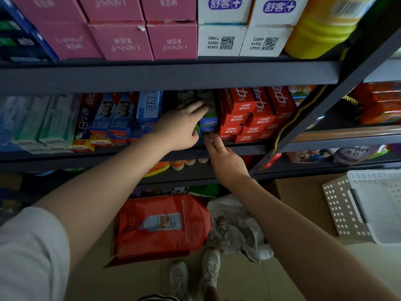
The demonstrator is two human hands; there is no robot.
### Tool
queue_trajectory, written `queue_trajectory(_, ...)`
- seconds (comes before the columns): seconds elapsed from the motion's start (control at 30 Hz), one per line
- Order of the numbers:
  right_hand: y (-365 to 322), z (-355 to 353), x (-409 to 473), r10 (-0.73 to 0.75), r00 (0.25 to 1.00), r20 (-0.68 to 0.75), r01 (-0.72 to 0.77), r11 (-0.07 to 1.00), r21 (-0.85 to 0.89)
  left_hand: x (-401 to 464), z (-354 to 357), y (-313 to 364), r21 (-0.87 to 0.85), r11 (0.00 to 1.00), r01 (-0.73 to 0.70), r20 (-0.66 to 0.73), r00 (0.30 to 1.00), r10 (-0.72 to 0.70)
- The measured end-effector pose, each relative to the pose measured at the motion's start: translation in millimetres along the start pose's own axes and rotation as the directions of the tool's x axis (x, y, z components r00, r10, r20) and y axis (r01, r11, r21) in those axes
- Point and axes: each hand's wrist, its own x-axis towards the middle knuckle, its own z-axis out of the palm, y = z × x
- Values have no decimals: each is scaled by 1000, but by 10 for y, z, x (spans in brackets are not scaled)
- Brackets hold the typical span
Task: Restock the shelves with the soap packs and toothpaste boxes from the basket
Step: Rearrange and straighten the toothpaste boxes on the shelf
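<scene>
A green and blue toothpaste box (208,122) stands in a gap on the middle shelf (238,148), left of a stack of red toothpaste boxes (256,114). My left hand (182,124) reaches into the gap with straight fingers lying against the box's top and left side. My right hand (223,157) is at the shelf edge just below the box, its fingertips touching the box's lower front. The white perforated basket (345,209) sits at the lower right, and what little of its inside shows looks empty.
Blue, green and white toothpaste boxes (104,118) fill the shelf to the left. Pink boxes (121,40), white boxes (243,38) and a yellow bottle (321,29) fill the shelf above. An orange-red bag (160,224) and a crumpled plastic bag (238,227) lie on the floor by my feet.
</scene>
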Motion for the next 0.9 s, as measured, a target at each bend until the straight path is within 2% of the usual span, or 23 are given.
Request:
queue_trajectory(0.2,-18,4,-116,-2,1000,12,2,1000,5,-136,66,44,-4,1000,-15,-10,1000,15)
queue_trajectory(0.3,0,-100,-160,5,1000,3,-5,998,70,-142,109,27,-15,1000,10,-59,998,-11)
queue_trajectory(0.33,23,-137,-178,-7,998,-58,13,995,94,-142,139,10,-19,999,36,-78,996,-38)
queue_trajectory(0.4,68,-211,-182,-37,964,-264,58,996,73,-137,213,-23,-7,997,73,-112,991,-74)
queue_trajectory(0.47,87,-301,-129,-43,933,-357,59,998,35,-125,276,-38,4,998,67,-153,986,-65)
queue_trajectory(0.6,59,-479,48,-41,986,-164,30,997,-66,-112,308,-27,-7,997,74,-189,979,-74)
queue_trajectory(0.77,10,-538,174,-25,983,-181,6,995,-104,-103,324,-68,25,999,30,-255,967,-22)
queue_trajectory(0.9,116,-435,61,-139,908,-395,110,989,-95,-108,228,-44,-5,999,48,-203,978,-48)
